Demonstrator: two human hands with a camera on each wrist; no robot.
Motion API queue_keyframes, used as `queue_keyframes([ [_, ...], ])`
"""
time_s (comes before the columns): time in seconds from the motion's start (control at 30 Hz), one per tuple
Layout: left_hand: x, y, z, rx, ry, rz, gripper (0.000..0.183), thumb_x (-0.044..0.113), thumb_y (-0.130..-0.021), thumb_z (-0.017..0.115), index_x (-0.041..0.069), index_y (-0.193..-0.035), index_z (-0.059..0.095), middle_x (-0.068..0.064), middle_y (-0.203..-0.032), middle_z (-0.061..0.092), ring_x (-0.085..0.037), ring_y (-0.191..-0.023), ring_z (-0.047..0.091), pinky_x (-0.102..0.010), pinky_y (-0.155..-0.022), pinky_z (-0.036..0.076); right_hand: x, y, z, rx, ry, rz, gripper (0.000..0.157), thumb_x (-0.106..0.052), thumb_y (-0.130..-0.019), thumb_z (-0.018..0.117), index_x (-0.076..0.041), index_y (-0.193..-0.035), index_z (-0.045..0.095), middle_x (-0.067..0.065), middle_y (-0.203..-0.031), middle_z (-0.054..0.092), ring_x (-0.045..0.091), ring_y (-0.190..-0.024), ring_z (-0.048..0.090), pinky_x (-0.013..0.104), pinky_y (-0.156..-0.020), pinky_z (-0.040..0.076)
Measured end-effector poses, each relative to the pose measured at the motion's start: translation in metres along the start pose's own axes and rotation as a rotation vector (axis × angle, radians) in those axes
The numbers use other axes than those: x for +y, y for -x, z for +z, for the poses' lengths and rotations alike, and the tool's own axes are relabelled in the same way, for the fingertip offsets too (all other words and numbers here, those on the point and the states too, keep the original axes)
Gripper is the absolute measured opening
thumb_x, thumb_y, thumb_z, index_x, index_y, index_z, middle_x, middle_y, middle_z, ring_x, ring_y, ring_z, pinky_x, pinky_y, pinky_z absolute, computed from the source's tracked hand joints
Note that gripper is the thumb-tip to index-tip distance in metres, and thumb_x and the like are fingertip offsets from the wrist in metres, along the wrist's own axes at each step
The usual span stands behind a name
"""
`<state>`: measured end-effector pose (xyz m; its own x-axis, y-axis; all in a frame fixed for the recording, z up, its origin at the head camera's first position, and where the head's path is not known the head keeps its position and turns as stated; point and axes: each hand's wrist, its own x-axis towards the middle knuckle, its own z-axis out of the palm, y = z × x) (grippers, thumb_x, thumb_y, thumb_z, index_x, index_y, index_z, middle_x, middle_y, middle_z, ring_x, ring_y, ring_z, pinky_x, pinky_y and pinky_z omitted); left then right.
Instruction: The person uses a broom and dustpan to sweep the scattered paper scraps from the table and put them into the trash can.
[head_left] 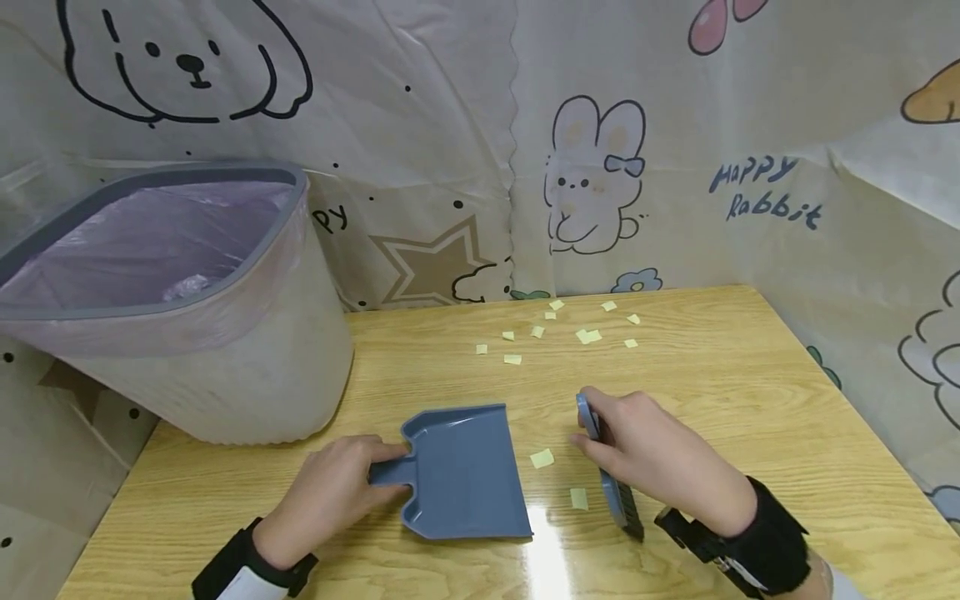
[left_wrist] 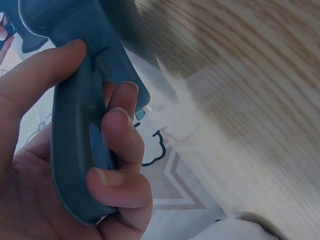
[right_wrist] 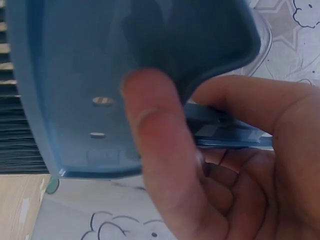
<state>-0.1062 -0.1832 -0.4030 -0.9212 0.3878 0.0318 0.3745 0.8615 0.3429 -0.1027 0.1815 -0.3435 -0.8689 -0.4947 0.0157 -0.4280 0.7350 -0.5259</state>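
My left hand (head_left: 330,487) grips the short handle of a blue-grey dustpan (head_left: 468,471), whose straight front edge faces right. In the left wrist view, the fingers curl round the handle (left_wrist: 75,145) and the thumb lies along it. To the right, my right hand (head_left: 652,437) holds a matching hand brush (head_left: 613,498) with dark bristles turned towards the table's near side. One finger presses along the back of the brush (right_wrist: 75,65) in the right wrist view. Two pale yellow paper pieces, one upper (head_left: 542,458) and one lower (head_left: 579,498), lie between dustpan and brush.
Several more paper scraps (head_left: 588,337) are scattered on the wood-grain table (head_left: 420,358) towards its back edge. A lined waste bin (head_left: 300,358) stands at the left. A printed curtain (head_left: 450,125) with cartoon drawings hangs behind and to the right.
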Motion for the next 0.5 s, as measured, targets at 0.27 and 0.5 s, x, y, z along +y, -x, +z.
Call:
queue_keyframes([
  [0.27, 0.004, -0.003, 0.000, -0.014, 0.008, 0.001, 0.042, 0.029, -0.077, 0.092, 0.019, -0.116, 0.081, 0.015, -0.075, 0.056, -0.004, -0.064, 0.044, -0.024, -0.052, 0.030, -0.009, -0.014, 0.012, 0.006, -0.063, -0.105, 0.026, -0.022, -0.101, 0.070, -0.019, -0.087, 0.049, -0.013, -0.061, 0.038, 0.000, -0.050, 0.036, 0.021, -0.053, 0.034],
  [0.5, 0.008, -0.007, 0.003, -0.049, 0.009, -0.020, 0.042, 0.030, -0.078, 0.092, 0.020, -0.117, 0.081, 0.015, -0.076, 0.057, -0.005, -0.065, 0.044, -0.024, -0.052, 0.028, -0.012, -0.024, 0.018, -0.013, -0.246, -0.080, 0.010, -0.022, -0.103, 0.067, -0.020, -0.098, 0.058, -0.010, -0.061, 0.059, 0.010, -0.046, 0.056, 0.027, -0.048, 0.047],
])
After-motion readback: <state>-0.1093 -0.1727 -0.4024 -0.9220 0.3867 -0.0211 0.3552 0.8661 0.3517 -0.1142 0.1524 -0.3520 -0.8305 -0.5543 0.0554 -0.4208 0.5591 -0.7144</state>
